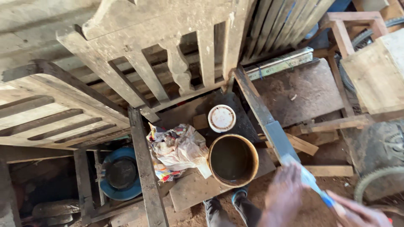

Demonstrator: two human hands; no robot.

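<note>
Where the floor shows at all it is reddish dirt and sawdust, crowded with timber in a cramped woodworking space. One open round tin [233, 160] of dark liquid sits on a flat board [189, 189] near the middle; take it as the landmark. Just above the tin lies one white round lid [221, 118], not touching it. Touching the tin's left side is one crumpled, stained rag [176, 149]. Farther left of the tin, under a dark plank, one blue round dish [121, 173] rests low down. Above and left of the tin, two slatted wooden frames stand or lean: one with a turned baluster [168, 54] and one pale one [54, 113] lying flatter. Right of the tin, a long dark batten [265, 117] slants down to the hands. Lower right of the tin, two hands, both blurred: the left hand [283, 197] is against the batten's lower end, grip unreadable; the right hand [357, 212] is closed around a pale blue brush-like tool [313, 185], its tip at the batten. Two shoes [229, 206] show just below the tin.
</note>
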